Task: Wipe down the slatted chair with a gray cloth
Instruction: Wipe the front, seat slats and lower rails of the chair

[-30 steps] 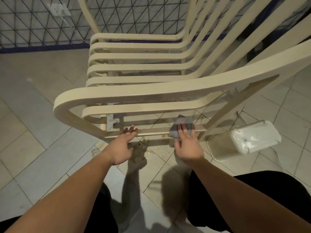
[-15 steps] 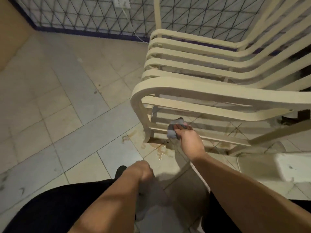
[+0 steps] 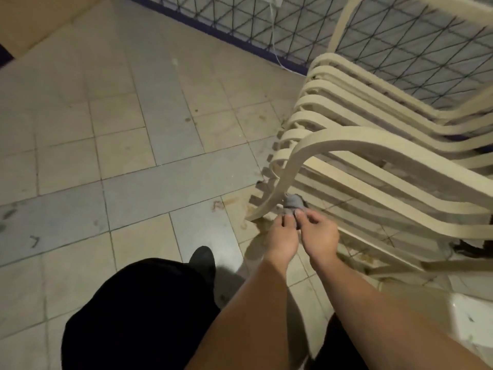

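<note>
Chair: the slatted chair (image 3: 373,145) stands on the tiled floor (image 3: 133,156) to your right and ahead, its armrest (image 3: 333,145) curving down to a foot just in front of your hands.
Cloth: the gray cloth (image 3: 293,202) is bunched low against the frame, tucked behind the foot of that armrest and just past your fingertips.
Left hand: your left hand (image 3: 282,236) reaches to the cloth's lower edge; its fingers seem to pinch it, though they are partly hidden.
Right hand: your right hand (image 3: 320,233) sits touching the left, thumb and forefinger curled at the cloth's edge, apparently gripping it too.
Key relation: the cloth lies straight ahead of both hands and slightly up; the lower slats run away to your right, so the right hand looks better placed to sweep along them.
Risk: the armrest leg crowds the left hand.
</note>
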The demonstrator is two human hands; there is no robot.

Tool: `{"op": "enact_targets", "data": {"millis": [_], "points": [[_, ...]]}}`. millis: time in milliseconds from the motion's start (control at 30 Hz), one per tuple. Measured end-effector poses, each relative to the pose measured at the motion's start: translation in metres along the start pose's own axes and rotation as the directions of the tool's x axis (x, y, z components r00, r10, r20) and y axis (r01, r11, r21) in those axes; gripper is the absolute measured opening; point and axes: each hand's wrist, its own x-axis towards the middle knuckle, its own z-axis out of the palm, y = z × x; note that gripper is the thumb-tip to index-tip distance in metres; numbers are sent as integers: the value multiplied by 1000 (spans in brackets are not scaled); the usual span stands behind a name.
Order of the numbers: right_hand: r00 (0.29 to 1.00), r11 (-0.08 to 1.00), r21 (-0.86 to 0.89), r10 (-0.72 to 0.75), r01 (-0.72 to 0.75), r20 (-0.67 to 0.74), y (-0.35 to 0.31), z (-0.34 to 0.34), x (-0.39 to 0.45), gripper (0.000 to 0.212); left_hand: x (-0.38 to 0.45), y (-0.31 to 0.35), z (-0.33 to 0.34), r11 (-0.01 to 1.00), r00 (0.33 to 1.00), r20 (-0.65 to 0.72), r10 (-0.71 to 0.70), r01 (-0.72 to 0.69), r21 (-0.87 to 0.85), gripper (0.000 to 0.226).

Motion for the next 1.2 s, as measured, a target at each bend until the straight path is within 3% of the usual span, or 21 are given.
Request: {"op": "enact_targets", "data": {"millis": [100, 200, 300, 333, 400, 467, 533, 633, 700, 800, 867, 967, 1100, 1133, 1200], "points": [[974, 960, 218, 136, -175, 183, 2, -1, 0, 20, -9, 7, -7, 1000, 995, -93, 26, -27, -7, 41], [959, 920, 271, 283, -281, 34, -5, -1, 6, 18, -13, 4, -13, 981, 906, -396, 150, -87, 173, 36], [923, 853, 380, 386, -358, 5, -18, 1, 7, 28, -13, 4, -7, 932, 813, -491, 314, -166, 322, 20], [915, 823, 418, 399, -384, 55, -25, 4, 7, 25, -15, 6, -3, 952, 818, -504, 279, -166, 259, 19], [892, 729, 519, 406, -446, 197, -36, 10, 6, 11, -21, 15, 1, 993, 837, -545, 54, -105, -62, 28], [876, 657, 580, 388, -482, 288, -43, 13, 3, 20, -24, 23, 4, 948, 849, -512, -133, -42, -315, 47], [885, 685, 561, 342, -464, 315, -45, 9, -2, 22, -25, 26, 6, 932, 884, -457, -95, -82, -353, 53], [875, 721, 523, 250, -454, 415, -40, -4, -3, 22, -19, 36, 4, 881, 892, -451, -21, -197, -430, 35], [856, 750, 484, 210, -451, 473, -39, -11, 0, 27, -13, 40, 0, 829, 882, -469, -35, -236, -506, 19], [824, 790, 420, 181, -447, 537, -49, -19, -2, 15, -15, 47, -9, 751, 901, -427, -78, -229, -620, 8], [815, 869, 322, 146, -377, 561, -60, -29, -12, 22, -19, 54, -17, 713, 902, -429, -50, -269, -648, 10], [889, 992, 112, 1, -59, 459, -90, -62, -38, 21, -25, 81, -29, 712, 890, -442, 108, -380, -591, 11], [934, 951, 21, -306, 307, 186, -117, -108, -71, 15, -41, 117, -42, 707, 820, -469, 327, -542, -455, 13], [904, 906, -19, -420, 423, 82, -124, -119, -75, 15, -46, 124, -44, 697, 794, -461, 395, -586, -413, 14], [751, 754, -171, -653, 634, -93, -142, -145, -77, 15, -60, 141, -48, 659, 736, -402, 545, -672, -336, 16]]}}
